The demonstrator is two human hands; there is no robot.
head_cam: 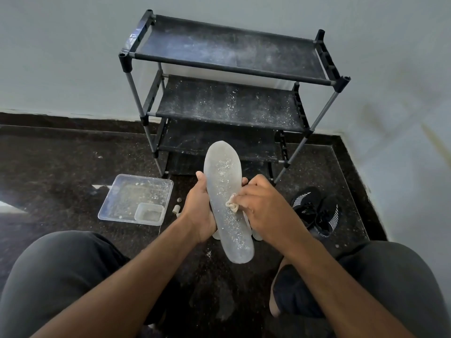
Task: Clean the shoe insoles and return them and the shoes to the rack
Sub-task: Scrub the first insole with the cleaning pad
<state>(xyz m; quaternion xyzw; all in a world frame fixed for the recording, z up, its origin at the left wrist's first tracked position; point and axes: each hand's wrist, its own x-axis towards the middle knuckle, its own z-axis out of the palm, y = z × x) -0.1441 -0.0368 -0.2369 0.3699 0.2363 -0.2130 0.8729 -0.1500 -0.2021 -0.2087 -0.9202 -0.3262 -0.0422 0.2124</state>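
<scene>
insole (225, 191) toe toward rack (229, 103) | left hand (199, 211) grips it | right hand (263, 206) pinches cloth (231, 205)

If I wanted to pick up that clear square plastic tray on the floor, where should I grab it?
Probably by the raised rim of the clear square plastic tray on its right edge, coming from above with the thumb inside. It lies flat on the dark floor, so nothing fits underneath. Avoid the near right corner, where a small clear container sits inside.
</scene>
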